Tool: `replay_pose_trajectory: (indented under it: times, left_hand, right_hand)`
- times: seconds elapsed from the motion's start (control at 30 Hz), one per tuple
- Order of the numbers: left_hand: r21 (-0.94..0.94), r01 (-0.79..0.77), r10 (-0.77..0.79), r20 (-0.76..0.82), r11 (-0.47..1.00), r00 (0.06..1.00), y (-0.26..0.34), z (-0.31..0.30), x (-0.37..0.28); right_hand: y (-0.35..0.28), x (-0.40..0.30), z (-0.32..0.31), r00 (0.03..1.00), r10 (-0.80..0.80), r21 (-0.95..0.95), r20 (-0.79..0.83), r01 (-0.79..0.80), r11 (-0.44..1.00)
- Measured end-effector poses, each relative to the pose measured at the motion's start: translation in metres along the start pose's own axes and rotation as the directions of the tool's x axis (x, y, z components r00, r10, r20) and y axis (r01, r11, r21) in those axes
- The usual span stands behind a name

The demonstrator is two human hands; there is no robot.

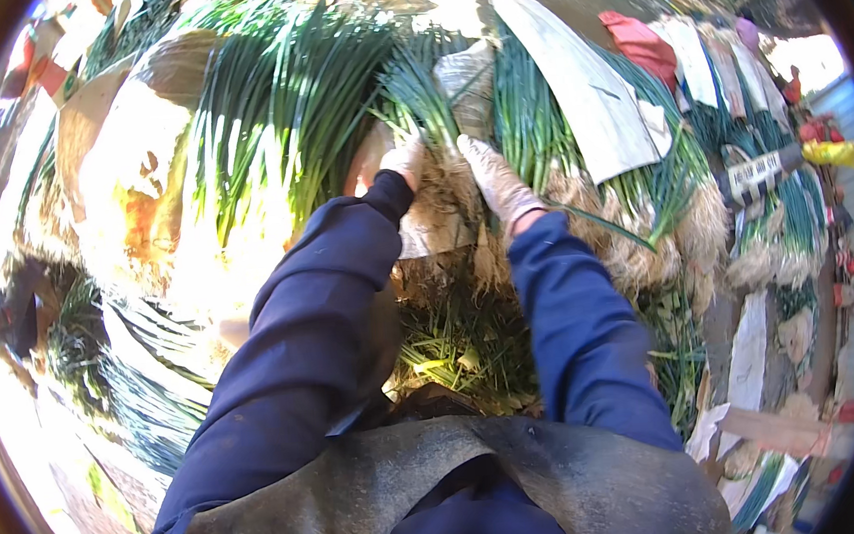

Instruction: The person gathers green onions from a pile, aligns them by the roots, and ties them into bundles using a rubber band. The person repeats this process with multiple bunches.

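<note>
A small bunch of green onions (424,90) lies in front of me, leaves pointing away and pale stringy roots (441,183) towards me. My left hand (405,162), in a light glove, is closed around the left side of its white stems. Along the bunch's right side rests my right hand (493,175), also gloved, its fingers straight and pointing forward against the stems. Its thumb and palm are hidden, so its grip is unclear. Beneath the roots is a pale sheet (436,238).
A large heap of green onions (294,104) stands left, partly in glaring sunlight. At right, more onions (531,108) lie under a white sheet (578,89), beyond which is a red bag (639,47). Loose leaf trimmings (471,346) cover the ground before my apron (281,512).
</note>
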State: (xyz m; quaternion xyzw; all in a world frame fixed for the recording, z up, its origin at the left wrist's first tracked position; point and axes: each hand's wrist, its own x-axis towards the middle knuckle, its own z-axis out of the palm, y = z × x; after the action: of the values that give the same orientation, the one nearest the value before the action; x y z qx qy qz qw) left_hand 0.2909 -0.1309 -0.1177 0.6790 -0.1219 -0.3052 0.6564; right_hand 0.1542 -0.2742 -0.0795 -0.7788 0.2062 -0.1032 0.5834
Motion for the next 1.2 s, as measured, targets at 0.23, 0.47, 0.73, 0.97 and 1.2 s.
replay_pose_trajectory:
  times: [0.23, 0.47, 0.73, 0.97, 1.2]
  left_hand:
    - [-0.336, -0.148, 0.127, -0.084, 0.93, 0.988, 0.025, 0.087, -0.024]
    - [0.386, -0.663, 0.611, 0.266, 0.642, 0.746, 0.058, 0.164, -0.072]
    - [0.271, -0.076, 0.063, 0.055, 0.96, 0.997, 0.027, 0.121, -0.22]
    - [0.637, -0.397, 0.461, 0.073, 0.661, 0.884, 0.118, 0.059, -0.243]
    - [0.745, -0.178, 0.52, -0.254, 0.643, 0.815, 0.131, -0.066, -0.225]
  right_hand:
    - [-0.083, -0.06, 0.024, 0.94, -0.033, -0.015, -0.339, 0.03, 0.999]
    - [-0.128, -0.111, -0.049, 0.845, -0.157, -0.155, -0.511, 0.089, 0.984]
    - [0.025, -0.167, -0.102, 0.979, 0.03, -0.266, -0.203, -0.084, 0.96]
    - [-0.056, -0.182, -0.06, 0.795, -0.6, -0.815, -0.086, 0.291, 0.502]
    - [-0.054, -0.042, -0.016, 0.881, -0.466, -0.996, 0.077, 0.085, -0.004]
